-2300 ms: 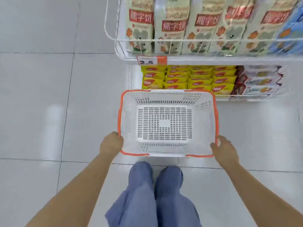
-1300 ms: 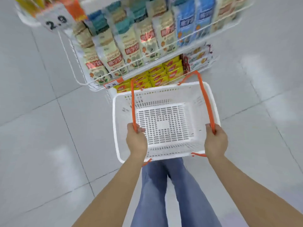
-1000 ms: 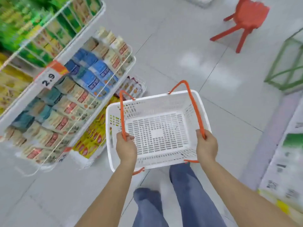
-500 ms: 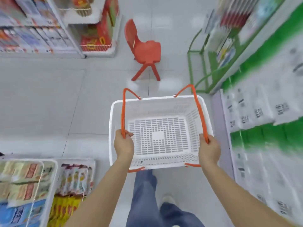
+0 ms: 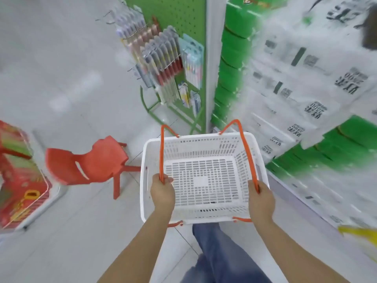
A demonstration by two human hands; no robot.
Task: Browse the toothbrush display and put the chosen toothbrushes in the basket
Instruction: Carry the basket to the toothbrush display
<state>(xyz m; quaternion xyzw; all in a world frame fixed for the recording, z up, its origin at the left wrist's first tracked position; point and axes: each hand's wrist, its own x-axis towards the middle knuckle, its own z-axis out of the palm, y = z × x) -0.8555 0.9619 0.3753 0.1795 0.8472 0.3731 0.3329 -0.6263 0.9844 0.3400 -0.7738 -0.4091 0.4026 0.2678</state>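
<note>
I carry a white plastic basket point(image 5: 251, 144) with nothing in it, held out in front of me. My left hand point(image 5: 162, 189) grips its left orange handle point(image 5: 162, 152). My right hand point(image 5: 261, 199) grips the right orange handle point(image 5: 245, 152). Ahead, beyond the basket, a green pegboard stand point(image 5: 183, 15) carries rows of packaged toothbrushes point(image 5: 161, 56) hanging on hooks. Both hands are well short of the display.
A small red plastic chair point(image 5: 89, 162) stands on the tiled floor to my left. A red display crate point(image 5: 18, 176) sits at the far left edge. Stacked green and white packs point(image 5: 295, 78) line the shelf on my right, close to the basket.
I have turned right, away from the snack shelves. The toothbrush stand has come into view ahead and the red chair has slid to my left. Both hands keep hold of the basket handles.
</note>
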